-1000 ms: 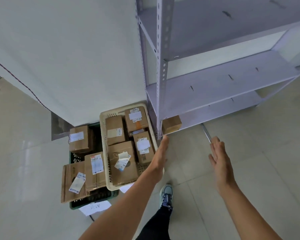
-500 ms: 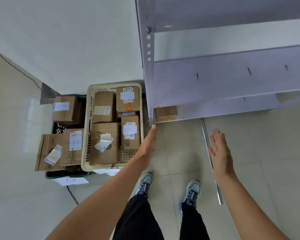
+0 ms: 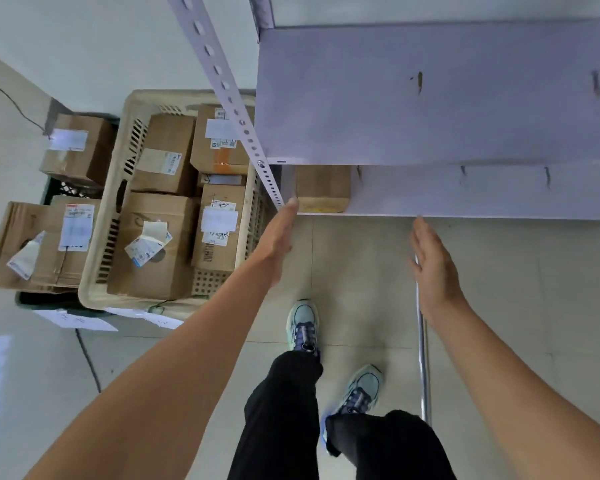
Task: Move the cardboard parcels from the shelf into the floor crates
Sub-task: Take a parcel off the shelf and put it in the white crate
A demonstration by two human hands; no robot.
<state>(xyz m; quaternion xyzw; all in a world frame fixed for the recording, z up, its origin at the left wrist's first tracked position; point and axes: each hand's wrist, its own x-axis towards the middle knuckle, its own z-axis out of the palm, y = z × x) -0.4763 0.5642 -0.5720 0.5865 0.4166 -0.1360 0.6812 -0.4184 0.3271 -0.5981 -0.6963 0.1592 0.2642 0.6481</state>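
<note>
The only parcel [image 3: 321,188] visible on the shelf [image 3: 465,192] is sitting at the left end of the bottom board, just beside the post [image 3: 222,81]. Over the past second the person has been closing in, so the left hand [image 3: 278,237], fingers straight and holding nothing, is now arriving at the parcel's front left corner, though contact cannot be told. The right hand [image 3: 433,268], equally flat and empty, is reaching the shelf lip to the parcel's right. With the cream crate [image 3: 132,109] and the dark crate [image 3: 54,188] already holding parcels, a two-handed pick is probably beginning.
</note>
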